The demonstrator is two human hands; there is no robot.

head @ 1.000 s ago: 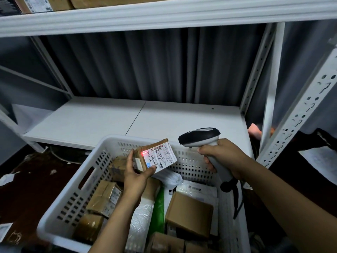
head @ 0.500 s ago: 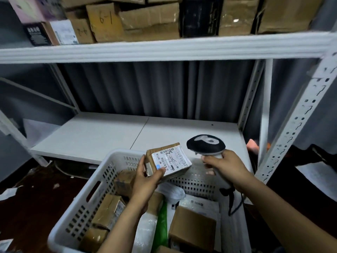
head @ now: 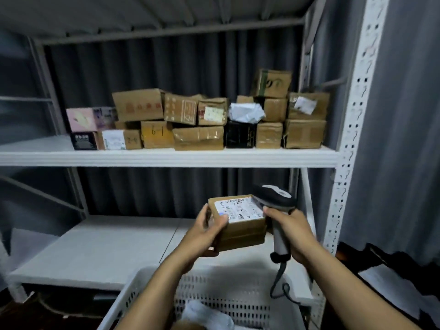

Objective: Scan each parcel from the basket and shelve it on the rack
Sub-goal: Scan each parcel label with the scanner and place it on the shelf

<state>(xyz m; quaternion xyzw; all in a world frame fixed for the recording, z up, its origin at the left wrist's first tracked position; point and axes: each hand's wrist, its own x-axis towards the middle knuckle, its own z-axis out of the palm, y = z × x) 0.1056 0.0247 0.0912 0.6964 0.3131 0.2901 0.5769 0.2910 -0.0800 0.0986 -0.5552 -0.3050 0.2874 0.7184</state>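
Observation:
My left hand (head: pixel 204 234) grips a small brown cardboard parcel (head: pixel 245 231) with a white label on top, held above the white plastic basket (head: pixel 221 296). My right hand (head: pixel 292 232) grips the handle of a black and grey barcode scanner (head: pixel 275 198), whose head sits right beside the parcel's right edge. The basket fills the bottom of the view; only a white soft bag (head: pixel 204 314) shows inside it. The white metal rack (head: pixel 166 157) stands in front of me.
The middle shelf carries several stacked cardboard boxes (head: pixel 197 136), a pink box (head: pixel 82 119) and a black box (head: pixel 239 134). The lower shelf (head: pixel 107 244) is a bare white board. A perforated white upright (head: pixel 350 129) stands at the right, before a dark curtain.
My view has tilted upward, so the middle shelf of boxes is now in full sight. Both hands rose with the parcel and scanner, and the scanner head moved close against the parcel.

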